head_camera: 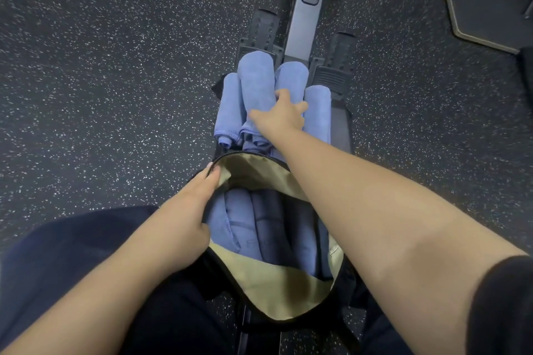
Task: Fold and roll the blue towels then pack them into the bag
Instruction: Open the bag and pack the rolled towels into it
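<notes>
Several rolled blue towels lie side by side on a rowing machine ahead of me. My right hand (284, 116) reaches forward and grips the tallest rolled towel (256, 86), with fingers curled over its right side and thumb on its near end. A black bag (277, 288) with tan lining sits open between my knees. Rolled blue towels (230, 225) lie inside it. My left hand (187, 207) holds the bag's left rim, fingers hooked over the zipper edge, keeping the mouth wide.
The rowing machine's grey rail (305, 20) and two black footplates (261, 32) extend away beyond the towels. Speckled dark rubber floor (101, 81) lies on both sides. A dark platform edge (476, 8) sits at the upper right.
</notes>
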